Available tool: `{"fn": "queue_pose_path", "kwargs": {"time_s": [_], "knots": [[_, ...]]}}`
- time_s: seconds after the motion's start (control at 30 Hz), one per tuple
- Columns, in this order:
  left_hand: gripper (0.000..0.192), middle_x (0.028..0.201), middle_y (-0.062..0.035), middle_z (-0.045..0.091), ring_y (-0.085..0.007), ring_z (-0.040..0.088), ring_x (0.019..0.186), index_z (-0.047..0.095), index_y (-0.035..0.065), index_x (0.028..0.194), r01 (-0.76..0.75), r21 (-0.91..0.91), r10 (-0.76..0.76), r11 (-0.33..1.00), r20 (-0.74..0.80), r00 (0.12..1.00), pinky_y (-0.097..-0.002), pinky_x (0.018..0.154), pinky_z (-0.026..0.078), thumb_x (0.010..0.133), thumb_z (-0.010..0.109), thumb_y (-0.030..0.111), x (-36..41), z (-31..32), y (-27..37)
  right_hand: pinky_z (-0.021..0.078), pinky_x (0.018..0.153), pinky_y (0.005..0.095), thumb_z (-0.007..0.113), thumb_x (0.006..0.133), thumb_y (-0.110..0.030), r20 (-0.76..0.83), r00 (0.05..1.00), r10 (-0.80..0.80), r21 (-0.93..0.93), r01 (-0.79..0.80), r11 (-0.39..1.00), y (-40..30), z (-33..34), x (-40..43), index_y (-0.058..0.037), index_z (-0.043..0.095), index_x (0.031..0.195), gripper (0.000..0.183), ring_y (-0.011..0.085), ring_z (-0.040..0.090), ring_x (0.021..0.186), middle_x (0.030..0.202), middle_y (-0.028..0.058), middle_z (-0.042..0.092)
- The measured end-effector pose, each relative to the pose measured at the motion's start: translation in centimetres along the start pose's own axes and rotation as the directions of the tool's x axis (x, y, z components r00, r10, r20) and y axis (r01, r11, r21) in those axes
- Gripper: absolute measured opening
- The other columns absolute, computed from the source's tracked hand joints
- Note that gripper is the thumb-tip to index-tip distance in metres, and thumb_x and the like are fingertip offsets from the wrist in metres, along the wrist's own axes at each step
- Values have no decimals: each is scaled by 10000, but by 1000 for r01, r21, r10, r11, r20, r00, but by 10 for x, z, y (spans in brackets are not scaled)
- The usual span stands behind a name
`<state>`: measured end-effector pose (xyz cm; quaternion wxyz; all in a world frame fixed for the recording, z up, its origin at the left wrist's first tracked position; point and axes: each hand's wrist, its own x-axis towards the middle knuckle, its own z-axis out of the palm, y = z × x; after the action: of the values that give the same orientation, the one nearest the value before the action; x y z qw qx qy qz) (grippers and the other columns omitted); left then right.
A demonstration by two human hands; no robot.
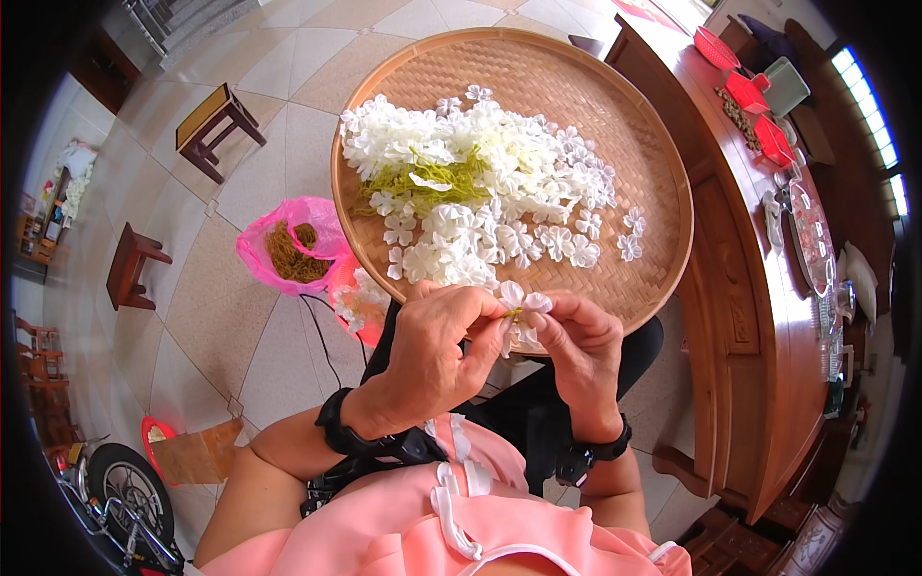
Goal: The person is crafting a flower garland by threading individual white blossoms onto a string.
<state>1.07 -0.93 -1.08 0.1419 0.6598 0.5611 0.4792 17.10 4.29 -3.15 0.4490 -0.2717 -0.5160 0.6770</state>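
Note:
Between the fingertips of my left hand (446, 345) and my right hand (583, 345) is a small bunch of white artificial flowers (513, 295) on a yellow-green stem. The left thumb and forefinger pinch the stem; the right ones hold the petals at its other side. Just beyond my hands lies a round woven bamboo tray (634, 129), its near edge over my lap. Loose white fabric blossoms (461, 245) are heaped on its left and middle. Green plastic stems (432, 183) lie among them.
Left of the tray, a pink plastic bag (266, 237) holds brownish-green stems, beside a pink basket (374, 327) with white flowers. Two wooden stools (209, 129) stand farther left. A long wooden counter (742, 266) curves along the right. A motorcycle wheel (130, 493) is lower left.

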Motion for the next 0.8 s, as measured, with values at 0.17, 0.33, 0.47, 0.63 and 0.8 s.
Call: {"fn": "queue_pose_path", "kwargs": {"time_s": [0.17, 0.33, 0.47, 0.63, 0.8], "knots": [[98, 732, -69, 617, -252, 592, 649, 583, 60, 843, 58, -14, -58, 998, 46, 997, -347, 659, 390, 768, 641, 37, 0, 1, -1, 464, 734, 211, 629, 852, 44, 10, 998, -58, -130, 59, 990, 2, -1, 0, 44, 641, 969, 117, 84, 572, 856, 949, 69, 638], [107, 820, -103, 634, -285, 605, 774, 590, 42, 849, -38, -92, 31, 995, -69, 997, -357, 735, 421, 766, 655, 26, 2, 7, -8, 466, 722, 217, 635, 839, 54, 8, 994, -105, -185, 105, 977, -1, 2, 2, 45, 645, 948, 109, 95, 571, 857, 947, 78, 630], [102, 854, -105, 640, -291, 609, 839, 593, 38, 836, 32, -141, -30, 990, 17, 999, -364, 775, 429, 765, 665, 21, -1, 2, -4, 479, 706, 234, 644, 823, 67, 14, 992, -122, -115, 123, 986, -1, 3, 2, 35, 644, 941, 122, 115, 578, 848, 921, 75, 624], [109, 852, -102, 643, -276, 611, 817, 598, 37, 849, 46, -143, -54, 989, -57, 997, -352, 751, 440, 769, 671, 26, -1, 4, 0, 485, 670, 257, 683, 755, 86, -4, 968, -249, -341, 233, 911, 0, 8, -1, -3, 665, 911, 181, 162, 588, 796, 886, 86, 615], [113, 856, -99, 646, -263, 611, 810, 611, 37, 844, 97, -210, -116, 973, -81, 990, -335, 718, 461, 759, 682, 11, -4, 6, -2, 471, 626, 292, 712, 683, 77, 179, 821, -541, -607, 525, 597, -1, 11, 1, -34, 684, 889, 235, 220, 575, 741, 819, 78, 595]]}}
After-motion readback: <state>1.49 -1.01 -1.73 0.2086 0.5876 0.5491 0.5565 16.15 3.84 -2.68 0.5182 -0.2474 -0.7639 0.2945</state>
